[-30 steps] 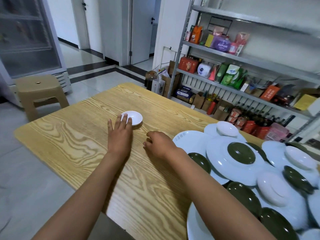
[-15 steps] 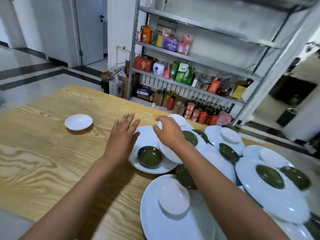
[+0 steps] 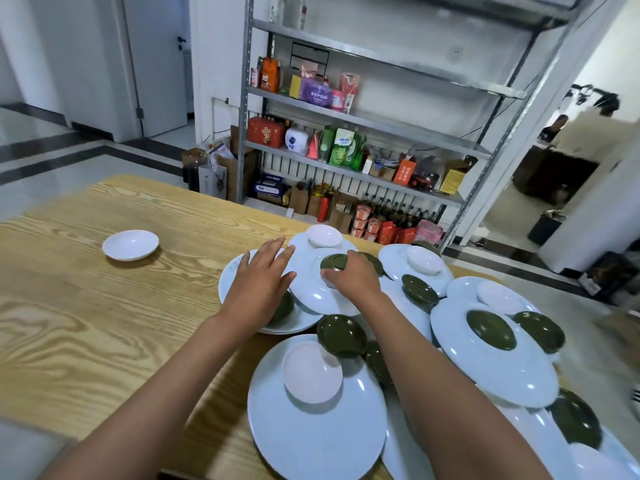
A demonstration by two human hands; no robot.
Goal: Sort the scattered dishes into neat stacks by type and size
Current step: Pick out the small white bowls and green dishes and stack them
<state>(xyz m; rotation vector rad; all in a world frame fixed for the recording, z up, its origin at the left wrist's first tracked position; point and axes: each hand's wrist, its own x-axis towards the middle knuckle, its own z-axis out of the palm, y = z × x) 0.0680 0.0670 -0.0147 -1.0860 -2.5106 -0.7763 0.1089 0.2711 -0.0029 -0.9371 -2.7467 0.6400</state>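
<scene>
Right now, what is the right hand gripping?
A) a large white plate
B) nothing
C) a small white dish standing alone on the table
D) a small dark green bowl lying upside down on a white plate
D: the right hand curls round the dark green bowl, upside down on a white plate.

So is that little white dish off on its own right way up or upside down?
Right way up. The white dish rests on the bare table with its hollow facing up and its rim raised all round; it looks empty.

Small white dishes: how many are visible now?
5: alone on bare table; far pile top; nearest plate; two on right plates. More may be hidden.
</scene>
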